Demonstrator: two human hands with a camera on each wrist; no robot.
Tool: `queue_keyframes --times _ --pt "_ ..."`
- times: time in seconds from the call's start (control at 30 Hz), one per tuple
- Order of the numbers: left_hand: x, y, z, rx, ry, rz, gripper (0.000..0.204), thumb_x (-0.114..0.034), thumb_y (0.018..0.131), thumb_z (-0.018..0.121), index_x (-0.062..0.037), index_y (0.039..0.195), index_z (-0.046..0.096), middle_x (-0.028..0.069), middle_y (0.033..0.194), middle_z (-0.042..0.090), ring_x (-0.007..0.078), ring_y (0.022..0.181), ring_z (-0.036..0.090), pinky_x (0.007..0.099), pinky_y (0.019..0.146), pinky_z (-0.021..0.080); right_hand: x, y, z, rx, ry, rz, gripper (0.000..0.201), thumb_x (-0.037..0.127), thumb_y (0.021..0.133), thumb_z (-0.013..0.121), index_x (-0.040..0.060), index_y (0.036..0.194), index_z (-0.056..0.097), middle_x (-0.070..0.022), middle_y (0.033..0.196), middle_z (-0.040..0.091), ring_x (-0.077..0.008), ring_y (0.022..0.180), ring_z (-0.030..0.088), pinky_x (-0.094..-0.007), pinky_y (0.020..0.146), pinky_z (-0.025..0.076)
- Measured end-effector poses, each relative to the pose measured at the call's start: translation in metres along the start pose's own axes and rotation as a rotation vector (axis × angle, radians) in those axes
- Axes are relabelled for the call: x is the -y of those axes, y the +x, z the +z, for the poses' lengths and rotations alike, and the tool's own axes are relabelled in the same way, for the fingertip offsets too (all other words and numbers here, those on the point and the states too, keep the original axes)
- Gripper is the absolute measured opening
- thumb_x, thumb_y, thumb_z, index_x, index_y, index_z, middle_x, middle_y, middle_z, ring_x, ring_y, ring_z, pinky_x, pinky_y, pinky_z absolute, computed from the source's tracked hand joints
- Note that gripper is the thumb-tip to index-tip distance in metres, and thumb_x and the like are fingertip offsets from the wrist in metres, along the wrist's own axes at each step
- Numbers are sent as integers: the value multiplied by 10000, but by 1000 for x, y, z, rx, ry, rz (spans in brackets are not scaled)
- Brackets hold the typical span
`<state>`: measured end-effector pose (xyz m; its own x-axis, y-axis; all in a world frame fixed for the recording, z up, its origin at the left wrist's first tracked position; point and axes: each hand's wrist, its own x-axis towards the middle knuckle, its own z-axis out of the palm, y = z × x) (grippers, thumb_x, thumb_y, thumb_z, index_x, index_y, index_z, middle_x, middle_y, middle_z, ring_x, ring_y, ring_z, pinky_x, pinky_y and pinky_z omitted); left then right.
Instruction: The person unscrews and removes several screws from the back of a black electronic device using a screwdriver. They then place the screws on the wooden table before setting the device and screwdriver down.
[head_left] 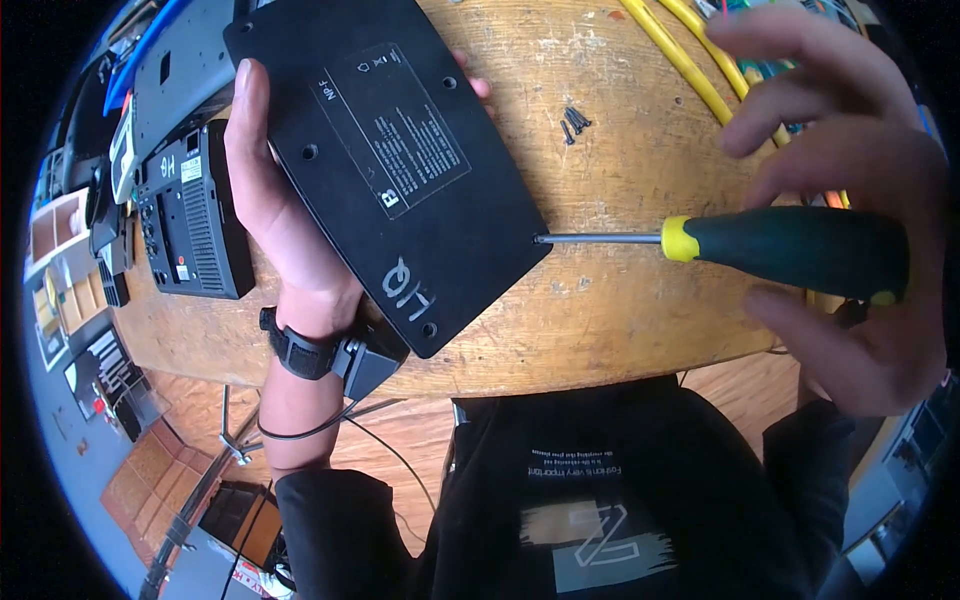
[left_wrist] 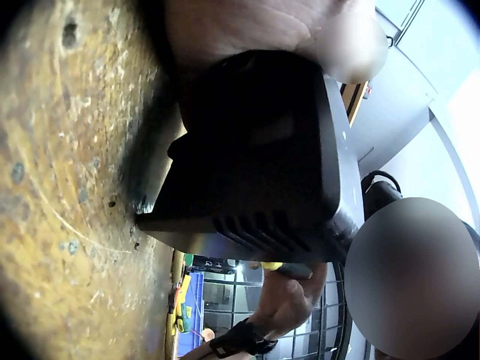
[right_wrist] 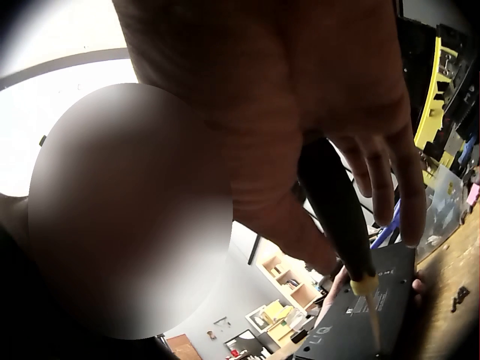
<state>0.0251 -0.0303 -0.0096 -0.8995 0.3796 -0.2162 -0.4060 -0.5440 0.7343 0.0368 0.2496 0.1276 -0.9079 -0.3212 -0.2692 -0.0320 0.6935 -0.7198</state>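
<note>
The right hand (head_left: 880, 165) is nearest the head camera, its palm behind the green-and-yellow screwdriver (head_left: 790, 245). Its fingers are spread loosely rather than wrapped around the handle, perhaps so that the palm can press while the handle turns. The shaft runs across to a hole near one corner of the black casing (head_left: 460, 235), and the tip sits in it; whether it bites on a screw cannot be told.

The left hand (head_left: 285, 215) grips the casing, thumb along one long edge and fingertips showing beyond the opposite edge. The casing is tilted, its labelled face towards the head camera, which likely keeps the holes in sight and the part steady against the tool. A strapped device (head_left: 370, 365) sits on the left wrist.

Beyond the casing, a few dark screws (head_left: 574, 124) lie in a small cluster on the bench (head_left: 600, 340), probably grouped so they stay together. Its wooden top is scuffed and speckled. A second black unit with vents (head_left: 205, 235) stands to the left, and yellow curved handles (head_left: 685, 65) lie towards the far right.

Past the bench are a wood-patterned floor (head_left: 725, 402), stand legs (head_left: 230, 440) and a pale shelf unit (head_left: 60, 235).
</note>
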Motion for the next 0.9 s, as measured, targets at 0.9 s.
queue_keyframes --times 0.9 --pt "-1 0 5 -102 41 33 986 -756 984 314 54 1544 365 275 1442 550 363 1290 610 450 1087 537 -22 -22 -1 8 -287 -551 535 35 701 812 11 1171 559 -194 1185 570 -188 860 628 -288 720 473"
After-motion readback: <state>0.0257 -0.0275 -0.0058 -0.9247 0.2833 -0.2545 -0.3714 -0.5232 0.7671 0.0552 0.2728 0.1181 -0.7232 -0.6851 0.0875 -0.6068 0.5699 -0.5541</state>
